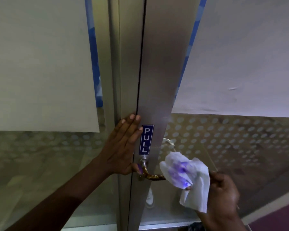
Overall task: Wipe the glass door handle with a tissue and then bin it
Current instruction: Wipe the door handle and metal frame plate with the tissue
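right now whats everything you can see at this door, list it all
door frame: one, brushed silver metal, runs up the middle
PULL sign: one, blue with white letters, stuck on the frame above the handle mount
door handle: one, curved bar, silver mount at the frame, partly covered by the tissue
tissue: one, white with a purple stain, pressed on the handle
paper sheets: two, white, covering the upper glass left and right
glass panels: two, frosted with a dot pattern, below the sheets
left hand: flat against the frame edge beside the sign
right hand: gripping the tissue at the handle
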Demonstrator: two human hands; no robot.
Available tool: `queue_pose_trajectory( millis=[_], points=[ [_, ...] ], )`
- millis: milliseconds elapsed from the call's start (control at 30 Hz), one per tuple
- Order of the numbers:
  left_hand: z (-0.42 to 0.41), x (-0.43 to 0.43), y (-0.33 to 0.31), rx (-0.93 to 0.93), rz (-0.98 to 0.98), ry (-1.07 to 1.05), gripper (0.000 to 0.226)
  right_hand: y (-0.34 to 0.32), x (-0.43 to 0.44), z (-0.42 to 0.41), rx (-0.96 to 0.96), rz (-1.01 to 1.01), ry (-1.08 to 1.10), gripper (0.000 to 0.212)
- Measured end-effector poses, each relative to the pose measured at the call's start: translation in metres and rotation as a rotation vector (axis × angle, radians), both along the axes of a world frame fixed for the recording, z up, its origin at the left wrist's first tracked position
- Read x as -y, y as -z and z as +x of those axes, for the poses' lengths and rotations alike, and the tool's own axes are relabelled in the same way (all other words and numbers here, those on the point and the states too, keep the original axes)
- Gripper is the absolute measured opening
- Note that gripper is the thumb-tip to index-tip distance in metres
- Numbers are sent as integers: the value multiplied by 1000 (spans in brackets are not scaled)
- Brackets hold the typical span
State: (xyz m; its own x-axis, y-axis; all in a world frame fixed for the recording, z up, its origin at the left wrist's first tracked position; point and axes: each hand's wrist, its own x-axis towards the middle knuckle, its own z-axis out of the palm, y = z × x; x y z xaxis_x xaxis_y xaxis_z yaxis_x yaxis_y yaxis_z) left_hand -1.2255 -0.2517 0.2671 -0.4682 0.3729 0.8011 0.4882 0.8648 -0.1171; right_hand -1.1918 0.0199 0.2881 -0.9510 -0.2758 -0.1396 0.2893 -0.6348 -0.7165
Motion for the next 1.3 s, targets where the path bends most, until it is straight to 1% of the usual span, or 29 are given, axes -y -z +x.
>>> queue_pose_trajectory(
  millis=[33, 67, 100, 167, 200, 300, 367, 400, 500, 567, 600, 700, 733, 833, 900, 1000, 1133, 1300],
  points=[
    [0, -1, -1, -9, -32, 3, 102, -1, 1, -3, -12, 20, -15, 72],
    [-1, -2, -3, -16, -78, -7, 107, 2, 3, -7, -35, 82, -32, 67],
    [-3, -2, -4, -11, -124, -27, 113, 3, 6, -11, -78, 197, -52, 57],
    [-2, 0, 0, 2, -190, -79, 123, 7, 15, -23, -157, 428, -19, 30],
    [0, 0, 4, 15, -204, -111, 127, 10, 20, -29, -191, 549, 7, 24],
    [7, 2, 23, 86, -227, -185, 136, 16, 36, -38, -352, 894, 8, 24],
    [11, 3, 37, 148, -241, -216, 140, 19, 49, -39, -535, 1089, -7, 31],
    [13, 3, 44, 185, -248, -232, 141, 22, 57, -38, -633, 1154, -6, 31],
    [18, 6, 62, 271, -268, -278, 143, 34, 80, -34, -897, 1320, 61, 20],
    [20, 9, 71, 281, -279, -292, 141, 44, 91, -32, -997, 1430, 63, 15],
    [20, 10, 73, 278, -283, -295, 140, 48, 96, -31, -1026, 1505, 53, 15],
    [20, 14, 76, 276, -312, -303, 137, 61, 109, -29, -1070, 1717, 3, 17],
    [20, 15, 76, 276, -321, -304, 137, 63, 112, -29, -1060, 1748, 5, 18],
    [20, 17, 75, 264, -329, -296, 138, 74, 116, -31, -1040, 1750, 46, 20],
    [19, 17, 76, 252, -319, -284, 139, 78, 116, -30, -1007, 1769, 23, 19],
    [19, 18, 77, 254, -310, -278, 142, 78, 118, -27, -1046, 1888, -22, 15],
    [17, 21, 80, 265, -321, -275, 140, 74, 123, -23, -1177, 2093, -13, 23],
    [15, 21, 83, 276, -306, -281, 142, 76, 128, -18, -1160, 2184, 24, 24]
  ],
)
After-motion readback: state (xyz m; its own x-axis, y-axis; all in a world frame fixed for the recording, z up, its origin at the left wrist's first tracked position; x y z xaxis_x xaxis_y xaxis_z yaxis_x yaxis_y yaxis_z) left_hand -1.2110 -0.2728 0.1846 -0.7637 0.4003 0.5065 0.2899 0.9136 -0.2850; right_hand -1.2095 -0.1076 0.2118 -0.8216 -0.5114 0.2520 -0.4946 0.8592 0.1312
